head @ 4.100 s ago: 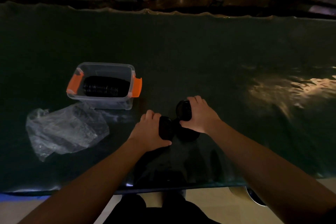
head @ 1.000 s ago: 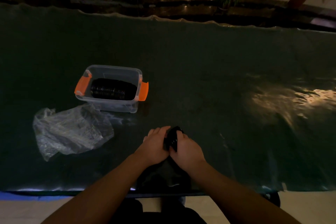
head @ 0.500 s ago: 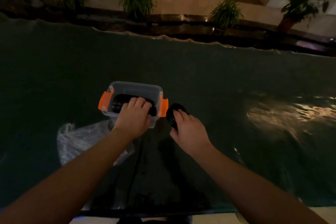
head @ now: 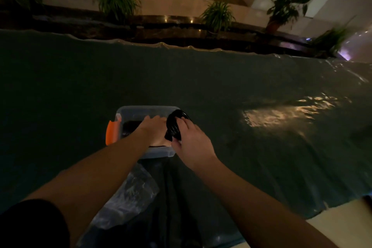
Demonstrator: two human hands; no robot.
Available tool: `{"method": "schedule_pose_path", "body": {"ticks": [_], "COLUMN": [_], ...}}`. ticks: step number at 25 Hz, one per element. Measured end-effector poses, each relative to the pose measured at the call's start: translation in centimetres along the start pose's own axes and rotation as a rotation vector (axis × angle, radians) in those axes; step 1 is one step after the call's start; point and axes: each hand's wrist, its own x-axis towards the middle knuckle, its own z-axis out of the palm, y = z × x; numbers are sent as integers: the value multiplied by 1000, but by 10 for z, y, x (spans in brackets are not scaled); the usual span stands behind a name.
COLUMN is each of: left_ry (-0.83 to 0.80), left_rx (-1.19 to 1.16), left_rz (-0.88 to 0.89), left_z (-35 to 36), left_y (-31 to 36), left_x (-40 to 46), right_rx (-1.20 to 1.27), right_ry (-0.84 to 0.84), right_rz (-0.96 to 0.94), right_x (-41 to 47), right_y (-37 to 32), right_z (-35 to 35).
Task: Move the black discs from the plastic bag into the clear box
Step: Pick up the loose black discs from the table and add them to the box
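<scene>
The right hand (head: 191, 139) held a stack of black discs (head: 174, 127) in a curled grip over the clear box (head: 141, 110). The left hand (head: 153, 129) reached inside it, its grip unclear. The plastic bag (head: 128, 193) lay nearer on the tabletop (head: 221, 86).

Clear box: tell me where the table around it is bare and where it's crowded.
Bare table lies beyond the clear box, and to its left and right. Crowded: inside it the left hand rests on discs, the right hand holds a disc stack above; the plastic bag lies nearside.
</scene>
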Motion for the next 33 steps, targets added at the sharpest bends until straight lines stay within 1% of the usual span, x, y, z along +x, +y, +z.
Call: {"method": "schedule_pose_path", "body": {"ticks": [2, 4, 6, 9, 12, 15, 19, 22, 25, 29, 31, 33], "left_ry": [35, 78, 84, 101, 121, 88, 70, 51, 79, 62, 57, 70], "left_rx": [35, 13, -7, -18, -64, 20, 10, -13, -63, -77, -112, -170], "left_rz": [-18, -36, -31, -23, -61, -70, -72, -84, -145, -189, -155, -109], "left_z": [8, 15, 17, 17, 15, 17, 14, 12, 13, 10, 9, 10], "left_y": [-6, -10, -13, -12, -12, -13, -14, -13, -7, -4, -10, -18], "left_x": [5, 5, 1, -4, -7, -8, -6, -6, -8, -9, -10, -13], "right_rx": [121, 282, 395, 434, 446, 429, 466, 449, 402, 395, 370, 343], "right_ry": [-16, 9, 23, 18, -6, -12, -19, -41, -82, -161, -246, -338], "right_rz": [99, 238, 347, 451, 552, 625, 705, 698, 664, 711, 731, 713], "right_x": [6, 14, 25, 37, 48, 58, 62, 63, 63, 77, 82, 84], "right_y": [-8, -14, -18, -22, -27, -30, -29, -31, -30, -25, -27, -28], "right_z": [10, 17, 22, 29, 36, 42, 40, 39, 41, 48, 51, 57]}}
